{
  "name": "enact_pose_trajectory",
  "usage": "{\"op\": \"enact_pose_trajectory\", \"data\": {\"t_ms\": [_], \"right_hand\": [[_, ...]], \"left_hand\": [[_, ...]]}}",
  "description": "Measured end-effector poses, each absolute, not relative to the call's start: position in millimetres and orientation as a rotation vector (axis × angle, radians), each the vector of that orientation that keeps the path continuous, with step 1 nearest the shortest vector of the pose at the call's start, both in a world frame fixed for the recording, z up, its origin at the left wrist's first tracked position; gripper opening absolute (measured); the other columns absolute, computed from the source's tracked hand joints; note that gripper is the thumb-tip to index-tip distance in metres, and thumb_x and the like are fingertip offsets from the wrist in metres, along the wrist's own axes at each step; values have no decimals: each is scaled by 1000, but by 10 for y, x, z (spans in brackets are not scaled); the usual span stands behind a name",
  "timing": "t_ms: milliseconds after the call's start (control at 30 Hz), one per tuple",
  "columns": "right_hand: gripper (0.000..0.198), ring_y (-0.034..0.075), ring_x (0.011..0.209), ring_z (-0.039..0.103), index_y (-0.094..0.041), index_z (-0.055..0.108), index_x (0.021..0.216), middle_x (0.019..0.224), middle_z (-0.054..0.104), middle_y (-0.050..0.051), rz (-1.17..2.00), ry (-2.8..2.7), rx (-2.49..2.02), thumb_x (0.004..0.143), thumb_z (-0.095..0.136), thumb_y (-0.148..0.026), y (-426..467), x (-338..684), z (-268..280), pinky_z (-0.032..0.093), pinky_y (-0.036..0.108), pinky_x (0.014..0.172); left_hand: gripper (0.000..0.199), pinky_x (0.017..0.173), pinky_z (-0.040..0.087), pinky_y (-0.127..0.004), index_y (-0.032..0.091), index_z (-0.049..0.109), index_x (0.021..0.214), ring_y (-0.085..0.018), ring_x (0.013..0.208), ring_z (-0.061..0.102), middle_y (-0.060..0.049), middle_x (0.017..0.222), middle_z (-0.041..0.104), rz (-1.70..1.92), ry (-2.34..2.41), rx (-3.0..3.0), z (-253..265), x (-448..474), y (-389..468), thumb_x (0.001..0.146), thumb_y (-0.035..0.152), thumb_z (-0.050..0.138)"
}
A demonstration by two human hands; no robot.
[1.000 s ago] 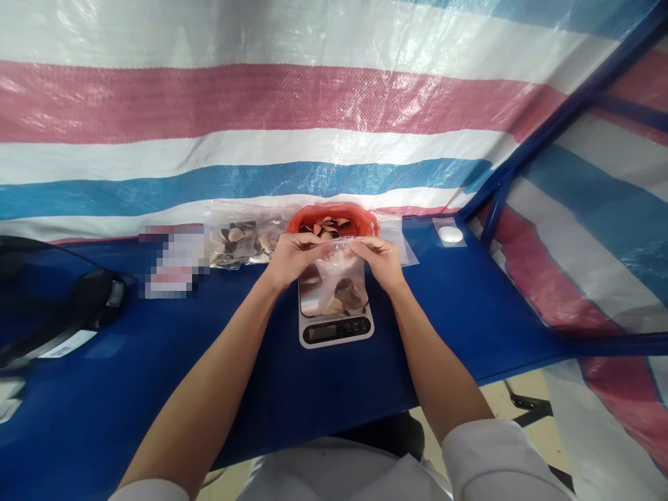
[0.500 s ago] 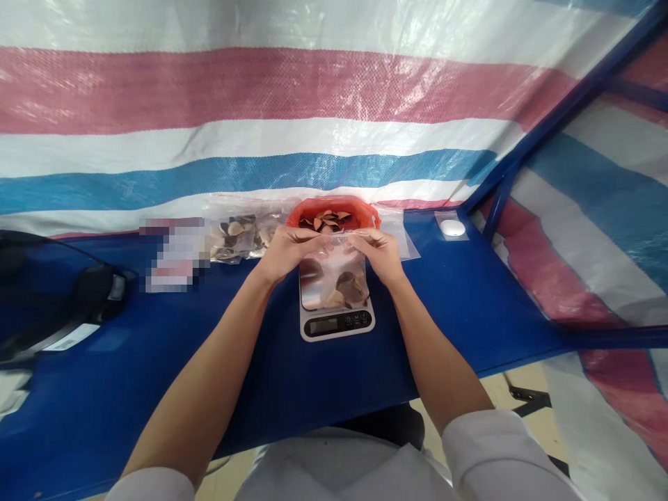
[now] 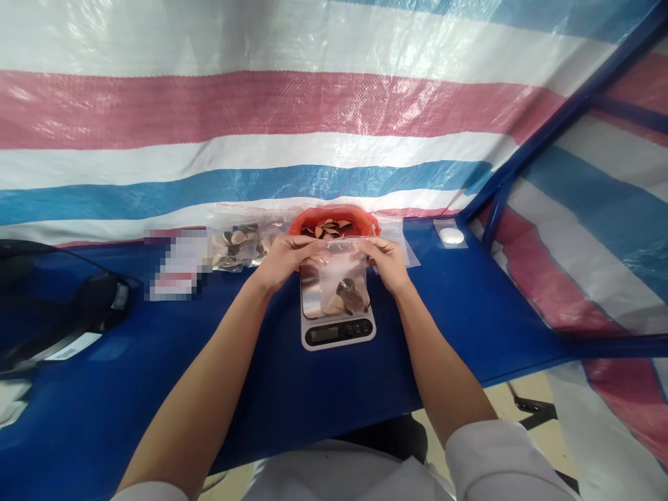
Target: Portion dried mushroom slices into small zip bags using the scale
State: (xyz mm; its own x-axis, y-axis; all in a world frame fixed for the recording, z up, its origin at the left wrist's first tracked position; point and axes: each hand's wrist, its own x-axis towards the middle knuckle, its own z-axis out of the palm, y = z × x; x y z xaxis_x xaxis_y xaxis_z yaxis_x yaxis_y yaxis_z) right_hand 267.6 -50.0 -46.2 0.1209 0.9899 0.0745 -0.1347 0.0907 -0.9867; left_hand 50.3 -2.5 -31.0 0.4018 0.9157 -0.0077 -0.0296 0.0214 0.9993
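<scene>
My left hand (image 3: 286,260) pinches the top left edge of a clear zip bag (image 3: 339,268). At the bag's top right edge, my right hand (image 3: 387,260) pinches too. Several brown and pale dried slices (image 3: 346,295) lie at the bottom of the bag. Under it sits a white kitchen scale (image 3: 307,339) with a shiny plate; I cannot read its display. Just behind my hands a red plastic bag (image 3: 360,216) gapes, holding more dried slices (image 3: 330,227).
Filled clear bags of slices (image 3: 240,245) lie left of the red bag. A white round object (image 3: 451,236) rests on a small clear bag at the right. A black object (image 3: 78,313) lies at the left of the blue table (image 3: 182,362). Striped sheeting rises behind.
The right hand has shifted outward along the bag's top edge, so the hands are farther apart and the edge is stretched straighter. The whole view has tilted slightly.
</scene>
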Motion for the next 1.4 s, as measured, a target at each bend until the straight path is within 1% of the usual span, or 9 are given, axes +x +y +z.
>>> {"op": "enact_pose_trajectory", "data": {"t_ms": [167, 333, 533, 633, 700, 833, 1000, 1133, 1400], "right_hand": [[33, 16, 70, 68, -24, 80, 80, 77, 76, 1, 1141, -1025, -1084, 68, 84, -55, -483, 2664, -490, 56, 26, 56], [31, 16, 71, 71, -23, 79, 85, 78, 77, 1, 1175, -1067, -1049, 77, 79, -53, -508, 2645, -474, 56, 25, 57], [42, 16, 77, 71, -28, 73, 114, 95, 79, -1, 1287, -1292, -983, 75, 82, -42, -597, 2597, -399, 58, 27, 66], [37, 16, 71, 69, -29, 73, 111, 99, 78, -1, 1291, -1315, -1075, 77, 80, -41, -570, 2500, -412, 56, 28, 56], [27, 20, 79, 72, -27, 75, 102, 97, 78, 1, 1270, -1324, -1106, 79, 79, -39, -524, 2402, -401, 60, 32, 62], [21, 26, 96, 74, -23, 77, 93, 96, 78, 5, 1228, -1321, -1060, 76, 79, -35, -400, 2197, -312, 61, 42, 89], [31, 27, 98, 73, -19, 76, 98, 102, 78, 8, 1163, -1315, -1049, 78, 76, -42, -183, 1976, -216, 62, 41, 84], [28, 25, 99, 73, -19, 75, 95, 100, 79, 7, 1069, -1402, -991, 82, 72, -44, 45, 1752, -193, 60, 39, 89], [12, 20, 96, 74, -18, 74, 96, 101, 80, 6, 905, -1571, -1094, 87, 68, -22, 379, 1343, -175, 56, 32, 90]], "left_hand": [[34, 64, 62, -34, 22, 83, 90, -22, 64, 72, -7, 74, 77, 871, 894, 1340, -325, 490, -18, 70, 49, 87], [32, 60, 58, -31, 20, 82, 80, -19, 60, 68, -5, 71, 75, 940, 908, 1375, -278, 505, -63, 73, 51, 84], [37, 58, 53, -27, 16, 77, 68, -14, 59, 62, -4, 66, 70, 1087, 944, 1341, -81, 462, -168, 75, 52, 81], [38, 59, 53, -27, 15, 79, 73, -14, 60, 61, -5, 73, 73, 1142, 975, 1356, -13, 370, -183, 77, 53, 79], [39, 60, 54, -27, 16, 80, 79, -16, 62, 63, -5, 76, 75, 1174, 1027, 1447, 12, 275, -182, 78, 55, 76], [40, 69, 57, -30, 17, 80, 95, -20, 72, 70, -5, 85, 79, 1253, 1266, 1778, 66, -8, -183, 86, 55, 66], [35, 93, 55, -36, 18, 78, 95, -25, 96, 73, -8, 99, 79, 1351, 1502, 2343, 110, -473, -83, 95, 45, 55], [36, 98, 54, -42, 18, 77, 99, -28, 104, 71, -12, 109, 76, 1169, 1518, 2647, 9, -734, 73, 96, 43, 51], [40, 107, 48, -51, 18, 72, 114, -33, 124, 62, -16, 128, 69, 849, 1586, 2798, -293, -906, 160, 100, 39, 42]]}}
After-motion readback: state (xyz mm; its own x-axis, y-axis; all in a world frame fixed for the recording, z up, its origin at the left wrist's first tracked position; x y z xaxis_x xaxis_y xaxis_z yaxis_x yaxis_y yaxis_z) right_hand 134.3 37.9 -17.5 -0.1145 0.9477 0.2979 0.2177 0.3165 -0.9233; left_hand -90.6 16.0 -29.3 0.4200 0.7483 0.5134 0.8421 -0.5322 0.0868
